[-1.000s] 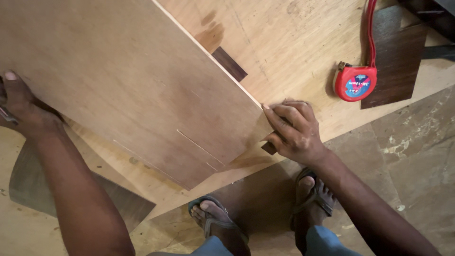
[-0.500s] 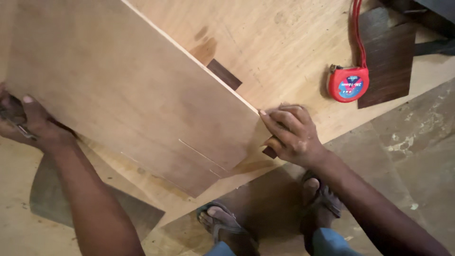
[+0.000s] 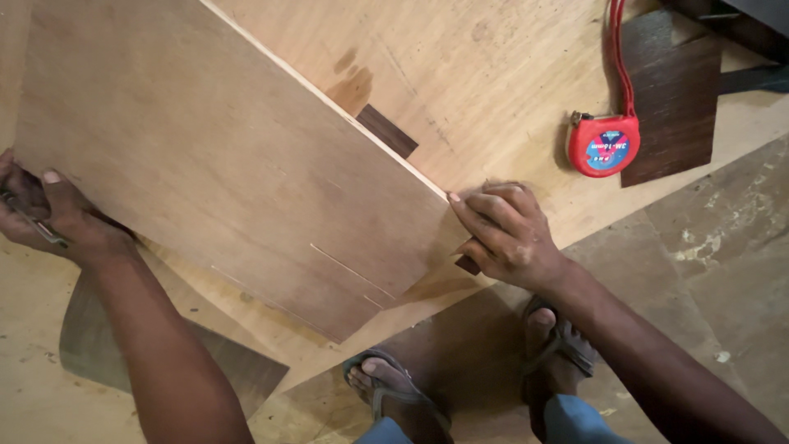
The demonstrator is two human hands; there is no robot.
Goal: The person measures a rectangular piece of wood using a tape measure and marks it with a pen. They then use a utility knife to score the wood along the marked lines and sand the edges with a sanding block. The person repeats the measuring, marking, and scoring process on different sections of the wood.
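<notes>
A large plywood panel lies tilted over a bigger plywood sheet on the floor. My left hand grips the panel's left edge, thumb on top, and also holds a thin pencil-like tool. My right hand grips the panel's right corner, fingers curled over a small dark block under it. Faint pencil lines cross the panel near its lower corner.
A red tape measure with a red strap lies on the sheet at the right, beside a dark wood piece. A small dark veneer strip shows at the panel's edge. Dark offcuts lie lower left. My sandalled feet stand below.
The view has drifted so the panel and both hands sit slightly more to the right and lower. Both hands keep their grip on the panel's edges.
</notes>
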